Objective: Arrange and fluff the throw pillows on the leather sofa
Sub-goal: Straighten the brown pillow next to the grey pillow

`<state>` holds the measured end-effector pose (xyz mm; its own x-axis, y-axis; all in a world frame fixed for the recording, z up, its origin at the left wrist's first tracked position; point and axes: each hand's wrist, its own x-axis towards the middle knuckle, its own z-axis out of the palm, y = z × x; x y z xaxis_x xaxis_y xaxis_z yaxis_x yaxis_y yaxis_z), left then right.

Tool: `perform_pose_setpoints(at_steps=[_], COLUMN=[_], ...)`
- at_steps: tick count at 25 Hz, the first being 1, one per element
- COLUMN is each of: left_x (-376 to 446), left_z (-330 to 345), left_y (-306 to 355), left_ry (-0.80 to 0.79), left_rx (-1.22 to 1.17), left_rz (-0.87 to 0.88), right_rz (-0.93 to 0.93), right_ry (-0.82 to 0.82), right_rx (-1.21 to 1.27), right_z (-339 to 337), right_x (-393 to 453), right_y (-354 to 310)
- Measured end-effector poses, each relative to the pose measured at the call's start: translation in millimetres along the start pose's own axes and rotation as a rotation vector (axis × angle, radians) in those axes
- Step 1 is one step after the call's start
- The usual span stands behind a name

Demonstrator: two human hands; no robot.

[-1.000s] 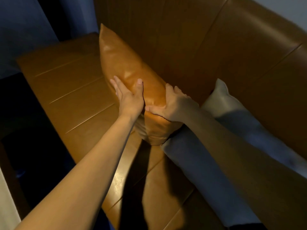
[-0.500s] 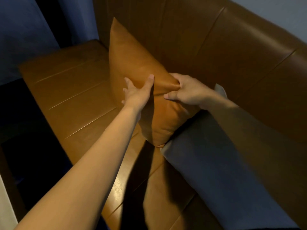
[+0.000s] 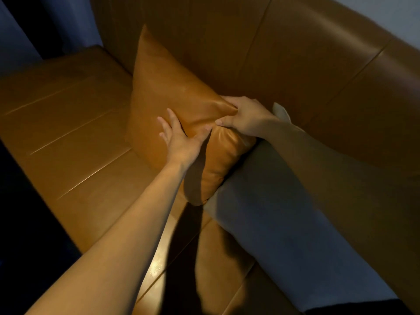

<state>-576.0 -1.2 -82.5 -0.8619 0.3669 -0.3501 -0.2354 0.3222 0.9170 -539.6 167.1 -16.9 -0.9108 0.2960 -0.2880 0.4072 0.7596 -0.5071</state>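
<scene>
A tan leather pillow (image 3: pixel 168 92) stands on edge on the brown leather sofa (image 3: pixel 75 123), leaning against the backrest (image 3: pixel 295 60). My left hand (image 3: pixel 181 142) lies flat on its front face, fingers spread. My right hand (image 3: pixel 247 119) grips the pillow's upper near corner, thumb in front and fingers behind. A grey fabric pillow (image 3: pixel 284 223) lies to the right, touching the leather pillow's lower edge; my right forearm crosses over it and hides part of it.
The sofa seat stretches left to a dark drop at its front edge (image 3: pixel 34 201). Dark blue curtains (image 3: pixel 52 21) hang beyond the sofa's far end. A pale wall (image 3: pixel 397 17) shows above the backrest.
The leather pillow has been turned more upright and pushed back against the backrest. My right hand shifted from its side to its upper corner; my left hand slid to the front face.
</scene>
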Motion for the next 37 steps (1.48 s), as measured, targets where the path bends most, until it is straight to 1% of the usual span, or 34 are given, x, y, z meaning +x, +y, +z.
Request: perform_pose_setpoints(at_steps=[2, 4, 6, 7, 9, 11, 12, 14, 16, 18, 20, 22, 24, 27, 30, 34, 36, 37], left_x=[-2.1, 0.7, 5.2, 7.5, 12.9, 13.9, 13.6, 10.0, 5.9, 4.2, 3.3, -0.1, -0.7, 3.0, 10.1, 12.9, 16.5, 16.8], left_z=[3.3, 3.4, 6.4, 9.4, 17.1, 21.8, 22.9, 24.5, 25.2, 25.4, 26.6, 30.1, 30.9, 30.0, 35.0, 39.3, 35.5, 33.5], left_y=[6.9, 15.0, 22.8, 24.5, 22.0, 16.5, 15.5, 18.0, 23.4, 25.0, 17.9, 6.4, 1.5, 12.0, 17.1, 4.0, 6.3, 9.2], left_ry=[0.052, 0.071, 0.051, 0.026, -0.026, -0.032, -0.018, 0.033, 0.095, 0.124, 0.118, 0.109, 0.133, 0.172, 0.153, 0.1, 0.07, 0.054], left_rx=[0.008, 0.004, 0.014, 0.021, 0.043, 0.086, 0.114, 0.183, 0.219, 0.217, 0.207, 0.194, 0.194, 0.188, 0.178, 0.206, 0.198, 0.199], left_rz=[0.051, 0.089, 0.111, 0.103, 0.047, 0.012, 0.023, 0.062, 0.105, 0.126, 0.095, 0.078, 0.107, 0.157, 0.141, 0.092, 0.068, 0.051], right_rz=[-0.027, -0.053, -0.044, -0.024, 0.021, 0.047, 0.042, 0.019, -0.012, -0.002, 0.014, 0.006, -0.016, -0.055, -0.033, 0.041, 0.068, 0.059], right_ry=[0.043, 0.073, 0.116, 0.113, 0.019, -0.099, -0.133, -0.143, -0.13, -0.148, -0.174, -0.159, -0.12, -0.086, -0.106, -0.151, -0.089, -0.007], right_rx=[-0.009, 0.0, 0.005, -0.005, -0.007, 0.094, 0.162, 0.28, 0.344, 0.315, 0.242, 0.211, 0.237, 0.322, 0.312, 0.22, 0.135, 0.093], right_z=[-6.4, -18.5, -25.0, -25.7, -25.8, -25.2, -26.6, -31.1, -36.1, -37.2, -31.0, -20.7, -16.0, -27.2, -34.3, -27.2, -25.8, -25.5], right_x=[-1.5, -4.5, -7.7, -6.5, -1.6, 3.3, 3.9, 0.7, -0.4, 2.6, 9.0, 10.7, 9.6, 7.7, 10.4, 14.7, 13.4, 10.3], right_y=[-5.0, -6.8, -3.4, 0.4, 6.5, 11.0, 11.8, 14.4, 17.3, 13.4, 12.7, 15.9, 17.4, 11.7, 13.3, 23.7, 20.8, 17.6])
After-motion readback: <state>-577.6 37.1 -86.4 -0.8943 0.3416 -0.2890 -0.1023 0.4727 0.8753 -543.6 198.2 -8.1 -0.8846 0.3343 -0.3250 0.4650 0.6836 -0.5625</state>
